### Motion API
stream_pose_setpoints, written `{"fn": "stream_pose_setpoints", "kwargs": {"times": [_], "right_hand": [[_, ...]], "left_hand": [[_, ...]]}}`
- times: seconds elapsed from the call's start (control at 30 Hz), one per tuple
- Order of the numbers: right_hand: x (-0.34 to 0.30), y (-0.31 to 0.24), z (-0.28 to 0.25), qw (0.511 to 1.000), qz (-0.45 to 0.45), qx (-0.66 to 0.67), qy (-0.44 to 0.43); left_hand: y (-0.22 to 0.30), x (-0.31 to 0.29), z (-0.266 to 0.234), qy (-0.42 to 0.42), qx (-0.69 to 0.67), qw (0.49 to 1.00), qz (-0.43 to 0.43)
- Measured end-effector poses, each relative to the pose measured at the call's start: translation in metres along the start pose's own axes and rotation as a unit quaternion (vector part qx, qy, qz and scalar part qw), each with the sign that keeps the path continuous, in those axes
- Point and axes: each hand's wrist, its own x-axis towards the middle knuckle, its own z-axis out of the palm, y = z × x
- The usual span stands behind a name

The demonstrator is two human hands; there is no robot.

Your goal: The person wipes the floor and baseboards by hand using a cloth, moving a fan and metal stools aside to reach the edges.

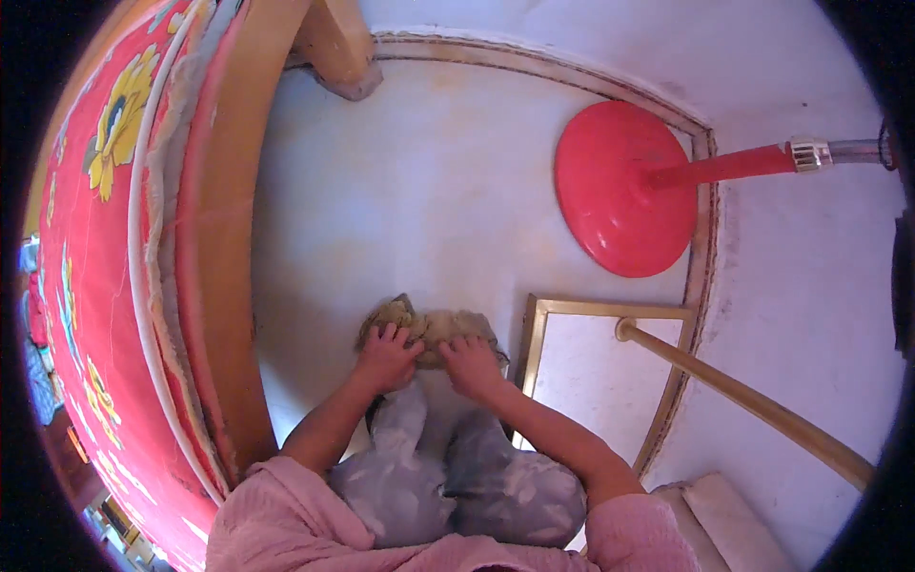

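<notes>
My left hand and right hand rest side by side, slightly apart, fingers spread and bent over the crumpled brownish cloth on the floor. I can't tell whether either one grips it

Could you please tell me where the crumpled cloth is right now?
In the head view, the crumpled cloth is on the floor, just below the picture's centre, under the left hand and right hand and left of the gold-edged white panel.
</notes>
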Motion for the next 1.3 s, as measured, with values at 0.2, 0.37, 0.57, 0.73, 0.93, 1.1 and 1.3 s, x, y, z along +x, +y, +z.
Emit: {"fn": "stream_pose_setpoints", "kwargs": {"times": [0.2,0.37,0.57,0.73,0.93,1.1,1.3], "right_hand": [[-0.002,0.006,-0.005,0.999,0.029,0.029,0.014],[0.003,0.009,-0.005,0.989,0.085,0.12,-0.029],[0.003,0.002,-0.009,0.991,0.082,0.095,-0.045],[-0.012,-0.008,-0.003,0.995,0.102,0.022,0.006],[-0.057,-0.059,-0.009,0.991,0.13,-0.035,-0.003],[-0.071,-0.032,-0.004,0.992,0.106,-0.028,0.064],[-0.028,-0.023,0.015,0.986,0.122,-0.022,0.109]], "left_hand": [[-0.014,0.009,0.007,-0.021,0.023,0.999,-0.007],[-0.006,0.022,0.006,-0.05,0.046,0.997,-0.033],[-0.004,0.02,0.014,-0.02,0.037,0.997,-0.058],[0.006,0.035,0.013,0.004,0.021,0.994,-0.108],[-0.001,0.032,0.011,-0.028,-0.005,0.989,-0.146],[0.008,0.031,0.007,-0.017,-0.016,0.991,-0.131],[0.004,0.026,0.005,-0.004,-0.012,0.994,-0.109]]}}
